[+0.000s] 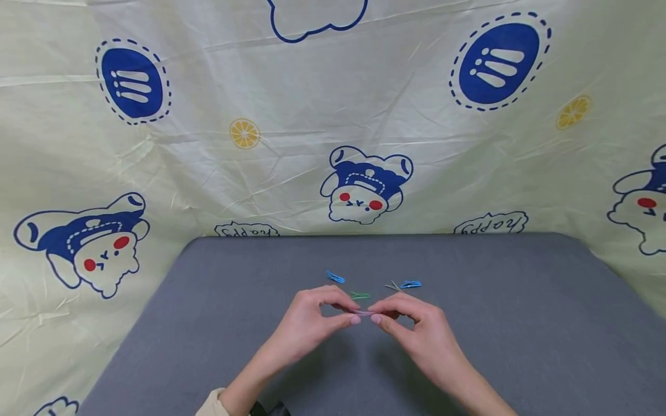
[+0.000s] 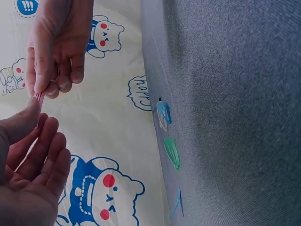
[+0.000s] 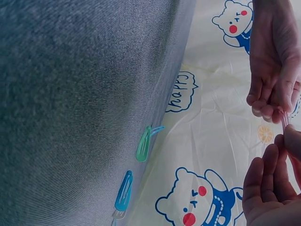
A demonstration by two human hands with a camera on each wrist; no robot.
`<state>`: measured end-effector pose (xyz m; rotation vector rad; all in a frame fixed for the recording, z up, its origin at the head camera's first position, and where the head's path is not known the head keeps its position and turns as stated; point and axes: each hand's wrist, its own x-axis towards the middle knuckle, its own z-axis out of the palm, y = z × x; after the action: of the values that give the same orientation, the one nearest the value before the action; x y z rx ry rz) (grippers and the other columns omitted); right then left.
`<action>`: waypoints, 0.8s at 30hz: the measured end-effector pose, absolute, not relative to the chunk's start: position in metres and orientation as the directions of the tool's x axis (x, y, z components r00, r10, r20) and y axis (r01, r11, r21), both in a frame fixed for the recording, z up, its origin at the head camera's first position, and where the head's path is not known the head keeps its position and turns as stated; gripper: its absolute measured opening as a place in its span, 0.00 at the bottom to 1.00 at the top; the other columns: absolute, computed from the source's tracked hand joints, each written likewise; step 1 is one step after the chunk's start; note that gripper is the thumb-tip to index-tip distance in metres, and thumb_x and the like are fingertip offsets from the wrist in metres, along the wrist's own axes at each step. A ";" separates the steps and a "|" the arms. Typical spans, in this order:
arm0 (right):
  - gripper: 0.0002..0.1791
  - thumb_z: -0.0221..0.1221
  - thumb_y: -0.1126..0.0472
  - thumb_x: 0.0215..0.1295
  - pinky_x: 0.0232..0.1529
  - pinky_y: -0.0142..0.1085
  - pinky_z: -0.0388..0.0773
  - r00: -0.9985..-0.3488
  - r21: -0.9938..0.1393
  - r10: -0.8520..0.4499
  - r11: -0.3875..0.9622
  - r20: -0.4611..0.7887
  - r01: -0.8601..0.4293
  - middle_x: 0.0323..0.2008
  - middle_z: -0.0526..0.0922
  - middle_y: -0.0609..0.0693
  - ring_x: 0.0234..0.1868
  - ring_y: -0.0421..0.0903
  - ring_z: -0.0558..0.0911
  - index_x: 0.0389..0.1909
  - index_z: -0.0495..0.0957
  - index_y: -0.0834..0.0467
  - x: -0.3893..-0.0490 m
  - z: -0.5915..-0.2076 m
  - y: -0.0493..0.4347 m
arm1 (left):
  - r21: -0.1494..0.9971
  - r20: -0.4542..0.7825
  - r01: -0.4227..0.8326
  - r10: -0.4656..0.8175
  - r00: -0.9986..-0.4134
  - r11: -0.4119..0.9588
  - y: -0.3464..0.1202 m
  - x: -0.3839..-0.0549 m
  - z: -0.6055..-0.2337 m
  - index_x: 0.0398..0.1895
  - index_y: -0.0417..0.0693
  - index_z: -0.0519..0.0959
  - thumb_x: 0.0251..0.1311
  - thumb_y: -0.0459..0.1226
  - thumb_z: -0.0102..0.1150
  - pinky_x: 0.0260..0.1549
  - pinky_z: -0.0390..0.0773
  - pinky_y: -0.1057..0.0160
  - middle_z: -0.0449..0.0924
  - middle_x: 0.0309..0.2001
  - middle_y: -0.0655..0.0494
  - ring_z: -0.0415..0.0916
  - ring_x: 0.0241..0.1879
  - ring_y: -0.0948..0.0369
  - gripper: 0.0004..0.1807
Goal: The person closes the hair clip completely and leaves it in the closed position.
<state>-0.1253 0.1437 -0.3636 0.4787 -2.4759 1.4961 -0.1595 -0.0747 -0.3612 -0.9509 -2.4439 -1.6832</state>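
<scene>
A pink snap hair clip [image 1: 365,313] is held level between both hands above the grey table. My left hand [image 1: 311,318] pinches one end between thumb and fingertips, while the thumb and forefinger of my right hand [image 1: 428,330] grip the other end. In the left wrist view the slotted pink clip [image 2: 39,97] spans the gap between the two thumbs. Just beyond the fingertips lies a green hair clip [image 1: 360,295]. Part of the pink clip is covered by the fingers.
Farther back on the grey table [image 1: 208,323] lie a blue hair clip [image 1: 335,277] at left, and a grey clip [image 1: 393,286] beside another blue clip [image 1: 411,283] at right. A printed cream curtain [image 1: 291,190] hangs behind the table's far edge.
</scene>
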 end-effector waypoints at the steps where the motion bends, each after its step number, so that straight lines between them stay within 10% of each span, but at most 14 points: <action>1: 0.07 0.68 0.55 0.61 0.39 0.36 0.76 -0.926 -0.821 -0.166 0.429 0.338 -0.376 0.35 0.83 0.34 0.38 0.39 0.79 0.36 0.85 0.36 -0.125 -0.364 0.144 | 0.845 0.344 0.485 0.463 -0.817 0.228 -0.075 -0.159 -0.361 0.36 0.57 0.88 0.55 0.37 0.72 0.44 0.78 0.62 0.83 0.35 0.68 0.79 0.39 0.65 0.06; 24: 0.04 0.70 0.56 0.58 0.39 0.36 0.78 -0.915 -0.857 -0.153 0.323 0.372 -0.402 0.32 0.84 0.39 0.35 0.42 0.80 0.33 0.85 0.43 -0.128 -0.373 0.145 | 0.791 0.441 0.557 0.396 -0.806 0.252 -0.064 -0.151 -0.368 0.27 0.56 0.86 0.56 0.35 0.71 0.35 0.78 0.62 0.80 0.28 0.70 0.77 0.31 0.67 0.05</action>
<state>-0.1282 0.1450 -0.3734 0.5066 -2.3646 1.6314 -0.1511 -0.0641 -0.3675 -0.9069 -2.3612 -1.5940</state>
